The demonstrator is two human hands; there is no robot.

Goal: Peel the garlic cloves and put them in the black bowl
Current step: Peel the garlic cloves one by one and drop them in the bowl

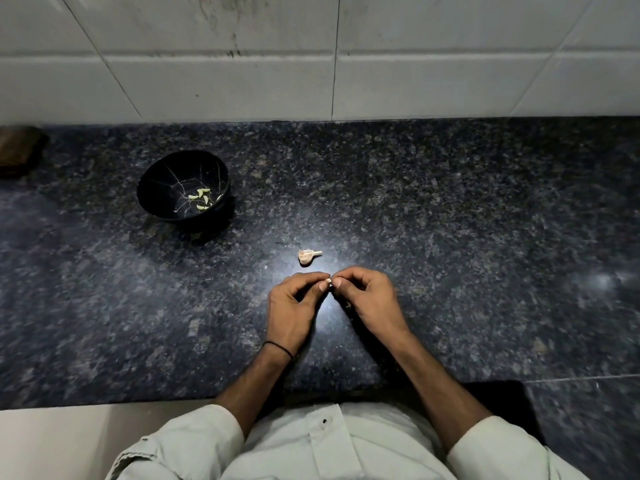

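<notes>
The left hand (pixel 294 306) and right hand (pixel 367 301) pinch one small pale clove (pixel 328 280) between curled fingertips, just above the counter (pixel 467 220), glossy speckled dark granite. Just beyond lies a papery garlic piece (pixel 309 256). Well to the left, the round black bowl (pixel 156 183), veined with pale lines, holds smooth greenish peeled cloves (pixel 202 199). Matte white tiles (pixel 242 71) rise behind.

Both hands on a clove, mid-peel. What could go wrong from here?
1. The small pale garlic clove is pinched only by the fingertips of the left hand and right hand; it could slip onto the speckled dark granite counter.
2. The round black bowl sits well off to the left, so the carry might drop it.
</notes>
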